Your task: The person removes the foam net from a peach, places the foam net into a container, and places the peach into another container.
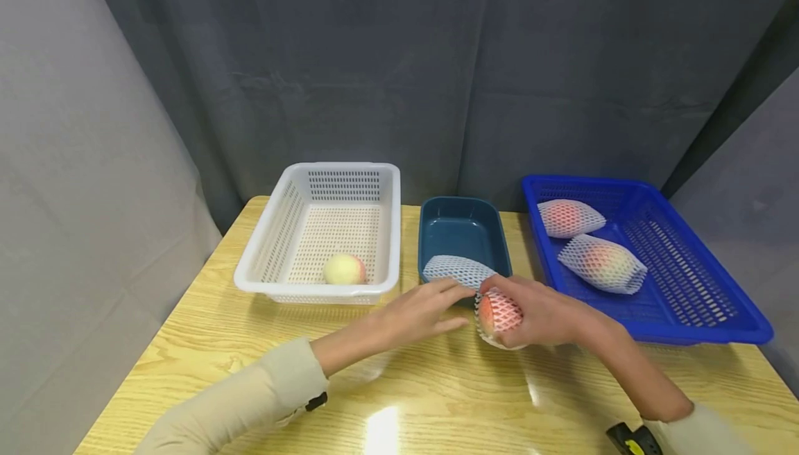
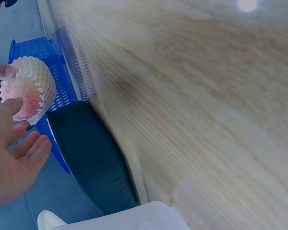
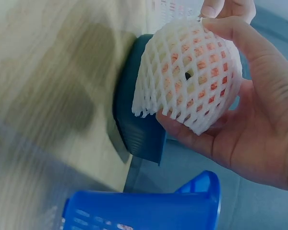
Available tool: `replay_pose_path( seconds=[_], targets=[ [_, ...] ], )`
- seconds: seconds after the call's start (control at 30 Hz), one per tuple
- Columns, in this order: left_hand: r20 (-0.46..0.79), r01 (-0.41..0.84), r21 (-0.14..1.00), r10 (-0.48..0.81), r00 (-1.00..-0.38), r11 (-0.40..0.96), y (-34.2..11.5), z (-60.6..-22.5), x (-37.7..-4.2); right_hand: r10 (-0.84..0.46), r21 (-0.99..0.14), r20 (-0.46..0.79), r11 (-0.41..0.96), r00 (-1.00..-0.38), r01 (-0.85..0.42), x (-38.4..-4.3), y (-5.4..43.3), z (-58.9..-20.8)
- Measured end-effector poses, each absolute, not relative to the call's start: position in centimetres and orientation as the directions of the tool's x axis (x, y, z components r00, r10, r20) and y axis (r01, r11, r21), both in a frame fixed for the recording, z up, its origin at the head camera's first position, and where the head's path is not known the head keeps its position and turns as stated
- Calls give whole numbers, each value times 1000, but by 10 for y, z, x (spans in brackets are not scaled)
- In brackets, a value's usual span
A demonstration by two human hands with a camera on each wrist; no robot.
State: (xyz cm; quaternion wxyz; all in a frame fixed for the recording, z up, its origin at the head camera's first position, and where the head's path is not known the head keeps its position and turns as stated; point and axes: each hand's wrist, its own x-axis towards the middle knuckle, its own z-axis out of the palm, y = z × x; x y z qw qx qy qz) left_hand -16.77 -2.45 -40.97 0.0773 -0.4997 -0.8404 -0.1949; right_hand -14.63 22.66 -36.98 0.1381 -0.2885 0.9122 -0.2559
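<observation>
My right hand [image 1: 549, 313] grips a red-and-yellow peach [image 1: 485, 315] over the wood table, in front of the teal tray. A white foam net [image 3: 182, 72] wraps much of the peach, and some bare skin shows on its left side in the head view. My left hand [image 1: 418, 313] reaches in from the left with its fingers loosely extended and its thumb apart. In the left wrist view its fingertips [image 2: 38, 146] are close beside the peach. Another foam net [image 1: 458, 270], with no fruit colour showing through, lies across the near part of the teal tray [image 1: 427, 233].
At the left stands a white basket [image 1: 256, 261] with one bare peach [image 1: 344, 270] in it. A blue basket [image 1: 705, 281] on the right holds two netted peaches, one at the back [image 1: 568, 218] and one nearer [image 1: 602, 264]. A dark curtain [image 1: 374, 59] hangs behind the table [image 1: 449, 406].
</observation>
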Motion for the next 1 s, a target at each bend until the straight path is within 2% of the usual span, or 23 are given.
replay_pose_path(
  seconds=[0.37,0.83,1.0],
  targets=[
    [333,877,231,813,-477,420,-30,-421,-165,-602,-561,-82,686,-794,-463,-142,217,-386],
    [242,830,256,799,-551,495,-32,-426,-162,-622,-544,-26,666,-783,-510,-140,208,-402],
    [228,823,271,797,-559,500,-35,-428,-161,-627,-546,-19,659,-779,-517,-139,205,-408]
  ],
)
